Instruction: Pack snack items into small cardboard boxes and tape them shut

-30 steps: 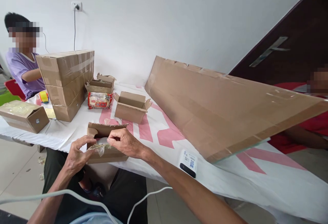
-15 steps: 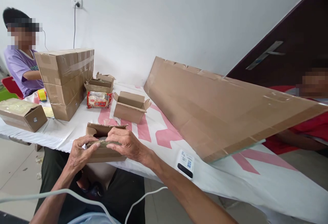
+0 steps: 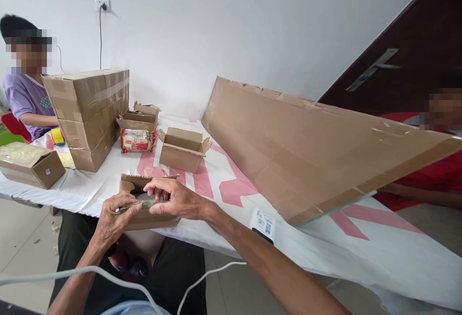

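A small open cardboard box (image 3: pixel 153 222) stands at the table's near edge, in front of me. My left hand (image 3: pixel 114 214) is closed on its near edge at the left, thumb and fingers pinching the cardboard. My right hand (image 3: pixel 173 199) is over the box's right part, its curled fingers raised and apart from the thumb. That thumb touches the near edge, where a shiny strip shows; I cannot make out what the strip is. Both hands hide much of the box's inside. Behind it lies a red and clear food packet (image 3: pixel 138 141), beside another open cardboard box (image 3: pixel 182 156).
Stacked taped cartons (image 3: pixel 92 134) stand at the left, with a single carton (image 3: pixel 34 168) and a yellow tape roll (image 3: pixel 57 136) nearby. A large cardboard sheet (image 3: pixel 306 156) leans across the right. A white device (image 3: pixel 264 223) lies near the edge. Two people sit at the sides.
My right hand's fingers have lifted and spread away from the thumb, shifting slightly left. My left hand keeps its pinch on the box edge. The view has shifted slightly.
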The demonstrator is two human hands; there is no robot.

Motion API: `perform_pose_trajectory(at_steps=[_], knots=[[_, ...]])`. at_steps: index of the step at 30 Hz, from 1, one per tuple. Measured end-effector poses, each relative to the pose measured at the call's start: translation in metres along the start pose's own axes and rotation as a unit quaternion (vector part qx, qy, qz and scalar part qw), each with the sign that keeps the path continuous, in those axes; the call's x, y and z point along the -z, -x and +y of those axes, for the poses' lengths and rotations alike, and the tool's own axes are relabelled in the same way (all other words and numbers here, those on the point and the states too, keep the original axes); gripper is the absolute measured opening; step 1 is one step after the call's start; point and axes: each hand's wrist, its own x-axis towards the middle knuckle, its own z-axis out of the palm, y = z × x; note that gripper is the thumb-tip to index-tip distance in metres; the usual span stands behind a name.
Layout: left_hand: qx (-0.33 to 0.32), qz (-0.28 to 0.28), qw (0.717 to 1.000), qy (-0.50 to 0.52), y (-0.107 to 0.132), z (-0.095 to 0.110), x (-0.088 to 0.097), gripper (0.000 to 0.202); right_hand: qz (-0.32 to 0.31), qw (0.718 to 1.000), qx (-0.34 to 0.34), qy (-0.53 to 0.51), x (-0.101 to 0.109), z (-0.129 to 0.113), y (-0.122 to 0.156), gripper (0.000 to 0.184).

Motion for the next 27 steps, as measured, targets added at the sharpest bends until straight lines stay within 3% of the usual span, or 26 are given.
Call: perform_pose_trajectory(at_steps=[1, 3, 4, 6, 10, 14, 18, 20, 23, 25, 27], knots=[[0.004, -0.001, 1.0, 0.004, 0.0, 0.0, -0.001, 0.027, 0.004, 0.999, 0.035, 0.029, -0.001, 0.002, 0.004, 0.029], [0.013, 0.002, 1.0, 0.008, -0.001, 0.0, -0.001, 0.028, 0.023, 0.992, 0.092, 0.081, -0.006, 0.007, 0.009, 0.017], [0.017, 0.003, 1.0, 0.007, -0.001, 0.0, -0.001, 0.027, 0.033, 0.989, 0.108, 0.091, -0.009, 0.008, 0.01, 0.01], [0.019, 0.003, 1.0, 0.003, -0.002, 0.0, -0.001, 0.027, 0.049, 0.99, 0.109, 0.078, -0.013, 0.009, 0.008, 0.017], [0.02, -0.002, 1.0, 0.003, -0.004, 0.001, 0.002, 0.026, 0.048, 0.999, -0.005, 0.002, -0.01, 0.003, -0.006, 0.018], [0.024, 0.002, 1.0, 0.002, -0.005, 0.002, 0.003, 0.027, -0.028, 0.987, -0.127, -0.091, -0.002, 0.002, -0.02, 0.012], [0.035, 0.002, 0.999, 0.005, -0.006, 0.003, 0.002, 0.029, -0.108, 0.965, -0.196, -0.136, 0.001, 0.004, -0.027, 0.015], [0.041, 0.003, 0.999, 0.012, -0.007, 0.002, 0.001, 0.03, -0.056, 0.983, -0.158, -0.077, -0.003, 0.0, -0.026, 0.017], [0.045, 0.0, 0.999, 0.026, -0.009, 0.0, 0.0, 0.031, 0.073, 0.995, 0.012, 0.066, -0.014, -0.01, -0.021, 0.005], [0.042, -0.004, 0.999, 0.028, -0.011, 0.0, 0.0, 0.032, 0.081, 0.987, 0.086, 0.109, -0.021, -0.014, -0.019, 0.005], [0.036, -0.009, 0.999, 0.024, -0.011, 0.0, 0.001, 0.03, 0.054, 0.991, 0.08, 0.093, -0.026, -0.014, -0.02, 0.007]])
